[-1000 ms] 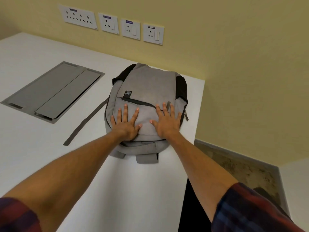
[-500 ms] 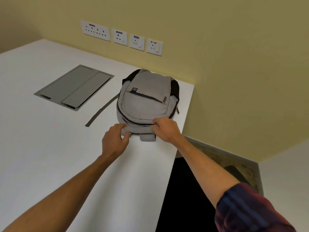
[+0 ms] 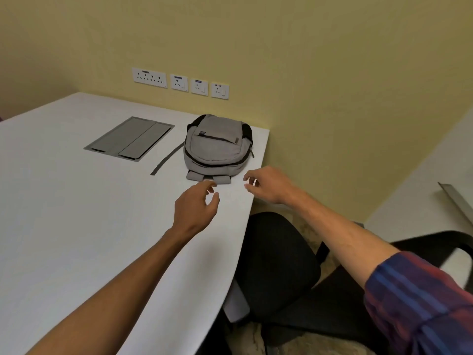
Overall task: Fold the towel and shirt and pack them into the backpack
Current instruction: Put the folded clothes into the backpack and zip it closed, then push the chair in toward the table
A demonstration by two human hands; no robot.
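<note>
Now both hands [image 3: 195, 206] [image 3: 270, 185] have left the backpack [image 3: 217, 147], fingers [image 3: 249, 178] released.

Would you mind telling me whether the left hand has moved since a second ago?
Yes: the left hand has drawn back off the backpack, toward the person.

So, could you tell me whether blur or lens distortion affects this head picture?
Head view: backpack and wall sockets reasonably sharp; slight motion blur on the right hand fingers; wide-angle bending curves the table edge; lighting soft and even, no glare.
</note>
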